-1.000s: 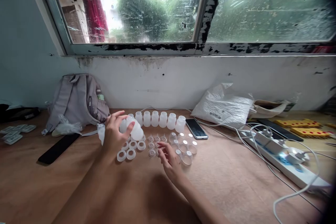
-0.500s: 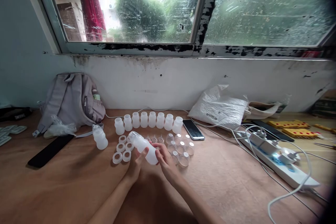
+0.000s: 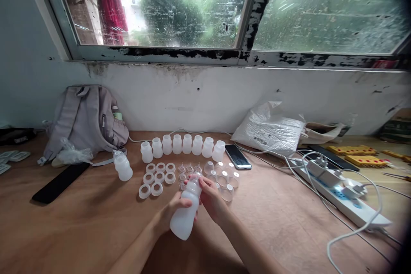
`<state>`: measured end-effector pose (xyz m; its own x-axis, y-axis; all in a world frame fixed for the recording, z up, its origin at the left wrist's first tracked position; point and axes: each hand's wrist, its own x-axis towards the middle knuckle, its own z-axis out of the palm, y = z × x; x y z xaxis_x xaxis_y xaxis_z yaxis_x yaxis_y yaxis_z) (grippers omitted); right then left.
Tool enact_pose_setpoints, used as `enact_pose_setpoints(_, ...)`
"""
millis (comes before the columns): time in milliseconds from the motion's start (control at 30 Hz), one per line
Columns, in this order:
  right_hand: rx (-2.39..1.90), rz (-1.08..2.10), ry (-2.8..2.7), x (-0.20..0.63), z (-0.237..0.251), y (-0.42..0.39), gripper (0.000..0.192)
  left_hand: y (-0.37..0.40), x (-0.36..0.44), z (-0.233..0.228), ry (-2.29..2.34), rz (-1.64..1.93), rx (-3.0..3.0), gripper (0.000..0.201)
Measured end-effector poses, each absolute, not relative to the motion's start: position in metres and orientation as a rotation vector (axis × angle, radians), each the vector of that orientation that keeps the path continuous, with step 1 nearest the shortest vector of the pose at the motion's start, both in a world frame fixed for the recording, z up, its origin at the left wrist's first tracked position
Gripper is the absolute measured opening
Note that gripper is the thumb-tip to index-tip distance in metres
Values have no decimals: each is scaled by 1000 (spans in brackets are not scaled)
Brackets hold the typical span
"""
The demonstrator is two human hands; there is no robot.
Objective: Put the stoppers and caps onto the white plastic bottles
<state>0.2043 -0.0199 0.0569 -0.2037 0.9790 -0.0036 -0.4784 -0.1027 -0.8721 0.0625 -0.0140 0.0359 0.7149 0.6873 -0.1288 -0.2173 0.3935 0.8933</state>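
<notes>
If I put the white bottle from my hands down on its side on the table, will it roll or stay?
The white bottle looks round and smooth, so it would probably roll. It seems empty, translucent plastic, so likely light. The standing bottles suggest that upright is steadier.

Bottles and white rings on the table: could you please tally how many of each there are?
Back-row bottles: 8
Lone bottle at the left: 1
Held bottle: 1
White rings: 8
Total: 18
</notes>
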Motion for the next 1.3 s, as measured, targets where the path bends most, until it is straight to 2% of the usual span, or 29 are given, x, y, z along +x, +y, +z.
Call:
enact_pose_setpoints(200,-654,1679,-854,204,54,-18,38,-6,62,11,206,499,734,47)
enact_pose_setpoints(433,-738,1291,-737,251,63,7,35,-14,65,9,109,136,839,45)
enact_pose_setpoints(600,-876,1067,-868,277,73,3,30,-17,68,12,231,338,826,43)
enact_pose_setpoints(733,-1396,624,-1071,305,66,-9,42,-16,69,11,282,498,746,42)
enact_pose_setpoints(833,-1669,451,-1203,332,49,-21,46,-17,71,11,284,589,714,39)
enact_pose_setpoints(1100,-1801,462,-1311,346,17,-41,42,-23,76,20,325,717,732,31)
enact_pose_setpoints(1300,-1789,465,-1331,340,15,-36,44,-24,76,22,394,754,781,38)
